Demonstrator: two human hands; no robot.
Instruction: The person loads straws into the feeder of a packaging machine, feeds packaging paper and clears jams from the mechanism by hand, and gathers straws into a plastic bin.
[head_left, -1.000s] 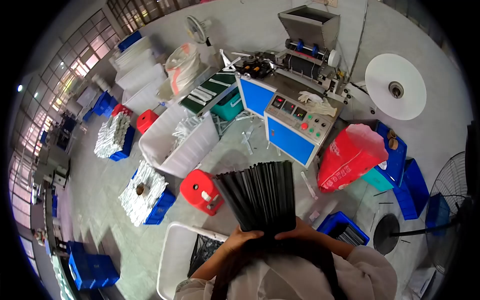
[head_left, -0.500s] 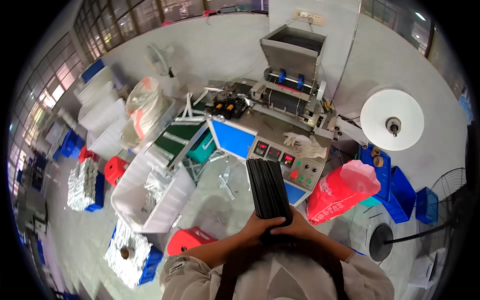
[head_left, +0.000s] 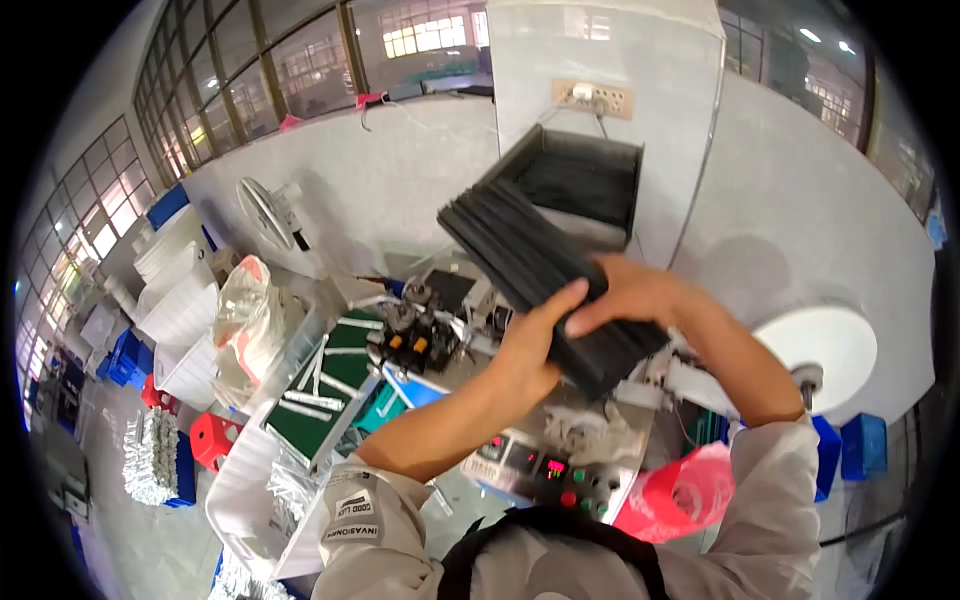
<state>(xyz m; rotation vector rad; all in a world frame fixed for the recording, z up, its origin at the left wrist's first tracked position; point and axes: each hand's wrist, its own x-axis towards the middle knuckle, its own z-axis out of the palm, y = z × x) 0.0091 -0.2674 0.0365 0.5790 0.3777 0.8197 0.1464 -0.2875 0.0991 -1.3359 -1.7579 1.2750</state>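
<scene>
A thick bundle of long black strips point(head_left: 520, 245) is held up in both hands, tilted, its far end toward the upper left. My left hand point(head_left: 535, 345) grips it from the near left side, thumb across the top. From the right, my right hand point(head_left: 630, 295) wraps round it, thumb also on top. Behind the bundle is the machine's metal hopper point(head_left: 585, 185), with black strips lying in it. The bundle's far part overlaps the hopper's near left edge in view; whether they touch I cannot tell. Much of the machine below is hidden by the bundle and my arms.
Below my arms is a control panel point(head_left: 545, 470) with red displays and buttons, with white gloves point(head_left: 595, 435) above it. A green board point(head_left: 325, 385) with strips stands left, over a white bin point(head_left: 245, 500). A red sack point(head_left: 685, 495) and white reel point(head_left: 825, 350) are right.
Both hands have raised the black bundle from near my body up and forward to the hopper, tilting it to the left. The view has tipped upward.
</scene>
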